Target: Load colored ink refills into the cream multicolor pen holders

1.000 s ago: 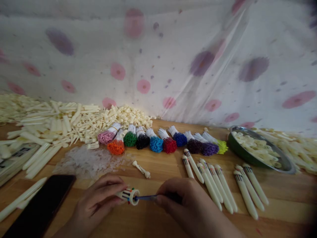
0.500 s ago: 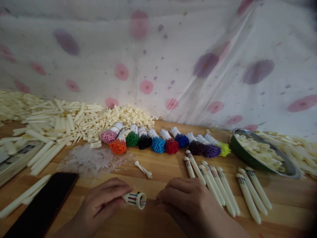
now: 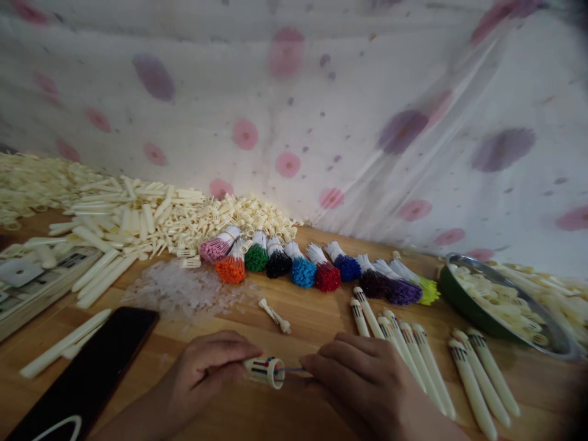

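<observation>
Low in the middle, my left hand (image 3: 214, 361) pinches a cream slotted pen cap (image 3: 266, 371), its round opening turned to the right. Dark and coloured sliders show in its slots. My right hand (image 3: 362, 373), closed, grips thin refills (image 3: 294, 370) that run into that opening; the fingers hide their far ends. Beyond the hands lie bundles of white-stemmed refills with coloured tips, such as the orange bundle (image 3: 230, 264) and the red bundle (image 3: 327, 272). A small cream stick-like part (image 3: 274, 316) rests on the table just past the cap.
Multicolour pens (image 3: 427, 367) lie in groups at the right, before a green-sided bowl (image 3: 468, 300) of cream rings. A black phone (image 3: 92, 373) lies at the left. Cream barrels (image 3: 105, 278) and clear plastic pieces (image 3: 179, 288) are heaped behind it. A patterned curtain (image 3: 344, 92) hangs at the back.
The whole scene has shifted right in view as the head turned slightly left. Both hands keep their grips, and more of the thin refills shows between cap and right fingers. A white cable appears over the phone.
</observation>
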